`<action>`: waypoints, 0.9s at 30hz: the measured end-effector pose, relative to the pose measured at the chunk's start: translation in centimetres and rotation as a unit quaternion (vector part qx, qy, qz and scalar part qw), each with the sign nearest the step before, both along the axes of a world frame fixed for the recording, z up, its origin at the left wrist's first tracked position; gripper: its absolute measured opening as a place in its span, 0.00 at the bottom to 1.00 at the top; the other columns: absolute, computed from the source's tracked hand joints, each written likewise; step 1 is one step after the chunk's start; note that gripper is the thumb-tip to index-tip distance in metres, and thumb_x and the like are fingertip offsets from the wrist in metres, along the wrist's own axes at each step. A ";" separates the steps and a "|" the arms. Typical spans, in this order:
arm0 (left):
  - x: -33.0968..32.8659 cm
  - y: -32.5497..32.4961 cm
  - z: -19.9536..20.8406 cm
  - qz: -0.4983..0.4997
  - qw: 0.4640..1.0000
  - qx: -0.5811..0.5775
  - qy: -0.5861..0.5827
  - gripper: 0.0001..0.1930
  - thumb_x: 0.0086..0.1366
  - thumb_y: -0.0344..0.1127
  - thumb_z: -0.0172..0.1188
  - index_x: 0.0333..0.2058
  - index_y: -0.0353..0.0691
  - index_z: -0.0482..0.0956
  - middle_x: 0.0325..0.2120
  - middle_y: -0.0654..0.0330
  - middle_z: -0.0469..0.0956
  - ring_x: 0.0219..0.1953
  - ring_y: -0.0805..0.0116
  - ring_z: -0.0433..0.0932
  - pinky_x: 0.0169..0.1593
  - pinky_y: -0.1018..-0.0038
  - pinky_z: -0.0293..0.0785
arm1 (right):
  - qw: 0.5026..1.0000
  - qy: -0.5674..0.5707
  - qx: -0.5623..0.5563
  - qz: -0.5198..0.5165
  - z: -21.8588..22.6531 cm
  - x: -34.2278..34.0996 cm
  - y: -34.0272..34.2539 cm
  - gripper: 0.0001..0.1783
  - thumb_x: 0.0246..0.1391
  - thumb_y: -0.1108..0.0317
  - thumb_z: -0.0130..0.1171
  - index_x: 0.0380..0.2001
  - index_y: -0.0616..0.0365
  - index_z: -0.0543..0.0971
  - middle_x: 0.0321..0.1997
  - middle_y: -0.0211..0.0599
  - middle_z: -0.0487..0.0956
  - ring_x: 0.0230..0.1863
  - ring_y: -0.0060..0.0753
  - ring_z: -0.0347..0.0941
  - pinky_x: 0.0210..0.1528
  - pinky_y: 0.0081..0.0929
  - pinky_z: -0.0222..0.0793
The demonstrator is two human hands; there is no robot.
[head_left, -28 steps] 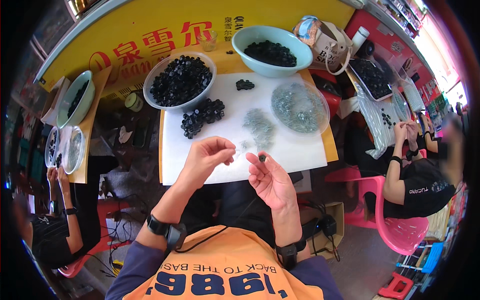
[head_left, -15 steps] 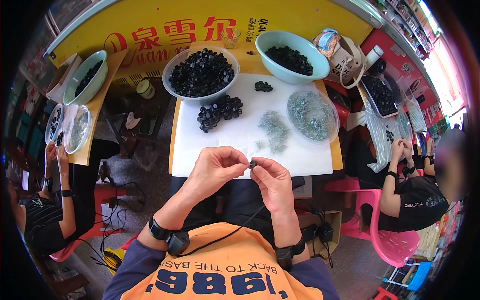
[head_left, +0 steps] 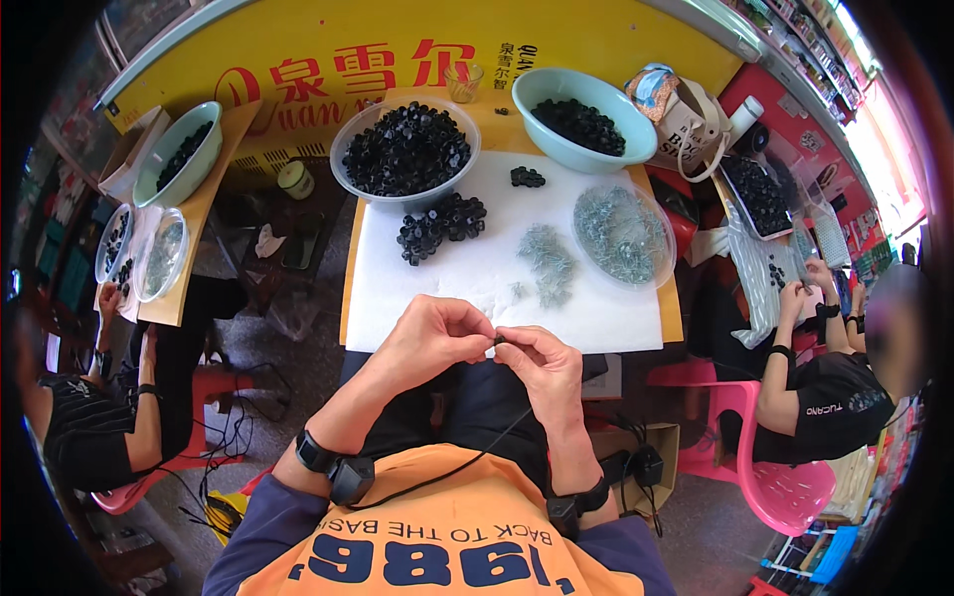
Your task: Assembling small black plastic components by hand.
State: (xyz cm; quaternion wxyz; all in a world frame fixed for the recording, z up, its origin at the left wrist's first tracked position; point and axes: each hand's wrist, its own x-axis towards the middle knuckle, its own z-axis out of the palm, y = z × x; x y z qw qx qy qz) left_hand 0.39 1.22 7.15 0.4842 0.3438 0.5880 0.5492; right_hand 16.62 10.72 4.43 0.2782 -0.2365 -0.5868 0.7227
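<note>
My left hand [head_left: 437, 341] and my right hand [head_left: 545, 366] meet fingertip to fingertip over the near edge of the white sheet [head_left: 417, 298]. Pinched in the right fingers is a small black plastic part [head_left: 499, 340], mostly covered by the fingertips. The left thumb and forefinger press closed at the same spot; whatever they grip is hidden. Beyond the hands, a loose pile of small silvery screws [head_left: 548, 266] lies on the sheet. A heap of black parts [head_left: 437, 228] sits farther left, and a smaller black cluster [head_left: 528, 177] lies behind the screws.
At the back stand a clear bowl [head_left: 350, 186] and a pale green basin [head_left: 636, 124], both holding black parts. More screws fill a clear round tray [head_left: 664, 260] at right. Co-workers sit on both sides, one on a pink chair [head_left: 785, 492]. A cable [head_left: 437, 482] crosses my lap.
Both hands stay together, the right one turned and slightly lower, so the black part now shows less. A co-worker's hand at right has risen, and the left co-worker's hands have moved apart.
</note>
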 end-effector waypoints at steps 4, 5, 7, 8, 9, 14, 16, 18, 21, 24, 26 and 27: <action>0.9 1.0 -1.5 0.019 0.997 0.016 -0.079 0.05 0.60 0.25 0.62 0.34 0.30 0.79 0.28 0.61 0.80 0.29 0.77 0.78 0.34 0.82 0.76 | 0.999 -0.001 -0.018 -0.043 -1.4 0.0 0.2 0.11 0.53 0.80 0.61 0.41 0.66 0.81 0.39 0.35 0.80 0.37 0.22 0.77 0.42 0.16 0.74; 0.9 1.1 -1.7 0.029 0.995 0.018 -0.097 0.06 0.60 0.26 0.62 0.35 0.30 0.79 0.28 0.61 0.80 0.30 0.77 0.79 0.34 0.82 0.76 | 0.999 0.000 -0.019 -0.040 -1.5 0.1 0.3 0.11 0.53 0.80 0.61 0.41 0.66 0.81 0.39 0.35 0.80 0.37 0.22 0.77 0.42 0.16 0.74; 0.6 1.1 -1.9 0.023 0.997 0.005 -0.078 0.07 0.61 0.29 0.63 0.35 0.31 0.79 0.28 0.61 0.80 0.30 0.76 0.79 0.35 0.81 0.76 | 0.998 -0.013 0.008 -0.062 -1.7 0.2 0.4 0.11 0.53 0.80 0.61 0.41 0.67 0.81 0.39 0.35 0.80 0.37 0.21 0.78 0.42 0.16 0.74; 0.6 1.0 -2.0 0.019 0.996 -0.019 -0.081 0.07 0.61 0.29 0.63 0.36 0.31 0.80 0.28 0.61 0.80 0.30 0.76 0.79 0.35 0.81 0.77 | 0.997 -0.022 0.018 -0.077 -1.4 0.2 0.3 0.12 0.51 0.81 0.62 0.41 0.66 0.81 0.35 0.35 0.81 0.34 0.21 0.77 0.40 0.16 0.74; 0.5 1.0 -2.1 0.014 0.995 -0.042 -0.085 0.07 0.61 0.30 0.63 0.36 0.31 0.80 0.28 0.60 0.80 0.30 0.76 0.79 0.35 0.81 0.77 | 0.997 -0.020 0.016 -0.074 -1.4 0.1 0.3 0.12 0.51 0.81 0.62 0.41 0.66 0.81 0.35 0.35 0.81 0.34 0.21 0.77 0.40 0.16 0.74; 0.4 0.9 -2.7 0.023 0.996 -0.036 -0.073 0.08 0.61 0.30 0.62 0.35 0.31 0.80 0.27 0.60 0.80 0.29 0.77 0.79 0.35 0.81 0.76 | 0.997 -0.033 0.034 -0.064 -1.6 0.0 0.4 0.12 0.52 0.81 0.61 0.41 0.66 0.81 0.35 0.34 0.81 0.34 0.20 0.77 0.40 0.16 0.74; 0.4 0.9 -3.2 0.025 0.997 -0.027 -0.070 0.08 0.61 0.31 0.62 0.35 0.31 0.81 0.26 0.60 0.81 0.28 0.77 0.78 0.34 0.82 0.75 | 0.998 -0.035 0.020 -0.053 -1.9 0.0 0.5 0.11 0.52 0.81 0.61 0.41 0.66 0.81 0.36 0.34 0.81 0.35 0.20 0.77 0.40 0.16 0.74; 0.5 1.0 -3.4 0.032 0.997 -0.009 -0.070 0.08 0.61 0.30 0.62 0.36 0.31 0.81 0.26 0.60 0.81 0.28 0.77 0.78 0.34 0.81 0.75 | 0.998 -0.037 0.005 -0.042 -2.2 -0.1 0.6 0.11 0.53 0.80 0.61 0.41 0.67 0.81 0.37 0.35 0.81 0.35 0.20 0.77 0.41 0.16 0.74; 0.3 1.0 -3.5 0.037 0.997 -0.020 -0.062 0.10 0.60 0.30 0.63 0.37 0.30 0.81 0.26 0.60 0.81 0.28 0.77 0.77 0.33 0.80 0.75 | 0.998 -0.025 -0.047 -0.046 -2.7 -0.3 0.6 0.11 0.53 0.80 0.61 0.41 0.66 0.81 0.36 0.34 0.81 0.34 0.20 0.77 0.40 0.15 0.73; -1.5 0.8 -3.8 0.092 0.986 -0.009 0.138 0.10 0.61 0.30 0.62 0.40 0.31 0.80 0.28 0.61 0.81 0.29 0.77 0.78 0.33 0.80 0.75 | 0.996 -0.020 -0.053 -0.063 -3.4 -0.5 0.9 0.12 0.52 0.80 0.62 0.41 0.67 0.80 0.36 0.35 0.81 0.33 0.20 0.77 0.40 0.16 0.73; -4.1 0.5 -4.3 0.121 0.860 0.001 0.496 0.09 0.56 0.26 0.62 0.36 0.32 0.80 0.31 0.57 0.79 0.35 0.64 0.77 0.39 0.72 0.73 | 0.995 0.010 -0.067 -0.072 -3.6 -0.3 1.1 0.12 0.52 0.80 0.62 0.41 0.68 0.80 0.36 0.36 0.81 0.33 0.20 0.76 0.40 0.16 0.73; -5.7 0.6 -5.9 0.128 0.763 0.040 0.632 0.08 0.53 0.25 0.62 0.34 0.33 0.80 0.32 0.56 0.78 0.37 0.59 0.75 0.42 0.70 0.72 | 0.995 0.010 -0.067 -0.071 -3.7 -0.3 1.0 0.12 0.52 0.80 0.62 0.41 0.68 0.80 0.36 0.36 0.81 0.33 0.20 0.76 0.40 0.16 0.73</action>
